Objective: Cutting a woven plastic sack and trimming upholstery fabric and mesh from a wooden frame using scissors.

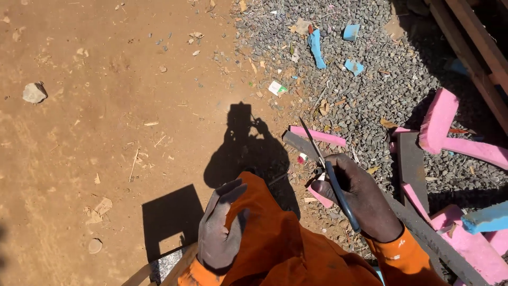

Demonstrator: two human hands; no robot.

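My right hand (360, 198) grips a pair of scissors (328, 172) with dark blue handles, its blades pointing up and away over the gravel. My left hand (219, 228) rests flat on my knee, covered by an orange trouser leg (270, 233), fingers loosely apart and holding nothing. A pink foam strip (317, 136) lies just beyond the scissor tips. A long dark strip (423, 233) runs under my right hand toward the lower right.
Pink foam blocks (450, 127) and offcuts lie to the right, with blue foam scraps (316, 47) on the grey gravel (370, 79). Reddish dirt ground (106, 132) spreads left, with a stone (34, 92). Wooden beams (476, 42) cross the upper right.
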